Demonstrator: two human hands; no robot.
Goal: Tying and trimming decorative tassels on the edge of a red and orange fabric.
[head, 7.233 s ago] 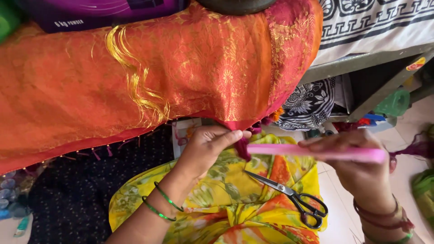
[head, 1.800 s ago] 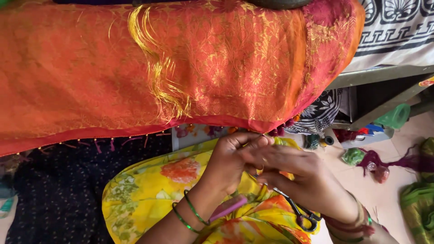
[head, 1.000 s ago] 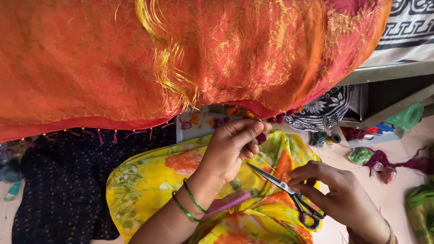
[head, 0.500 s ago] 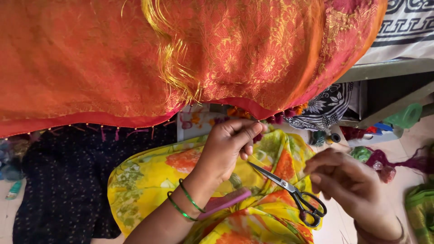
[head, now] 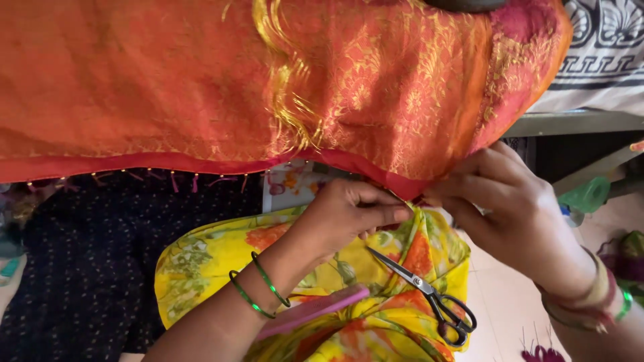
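Observation:
An orange and gold patterned cloth [head: 201, 80] with a red border hangs across the top of the view. My left hand [head: 349, 218] pinches the red lower edge [head: 376, 171] of this cloth between thumb and fingers. My right hand [head: 500, 201] pinches the same edge just to the right, fingertips nearly touching the left ones. Below them lies black-handled scissors [head: 429, 295] on a yellow floral cloth [head: 362, 288] over my lap. A pink stick-like tool [head: 312, 312] rests on that cloth beside my left forearm.
A dark dotted fabric [head: 80, 268] lies at lower left. Small tassels [head: 174, 181] hang from the red border. A black-and-white patterned cloth [head: 600, 47] sits at top right over a grey ledge [head: 577, 121]. Green thread [head: 590, 194] and other scraps lie on the floor at right.
My right hand, earlier down by the scissors, has risen to the cloth's red edge and pinches it beside my left hand. The scissors stay on the yellow cloth.

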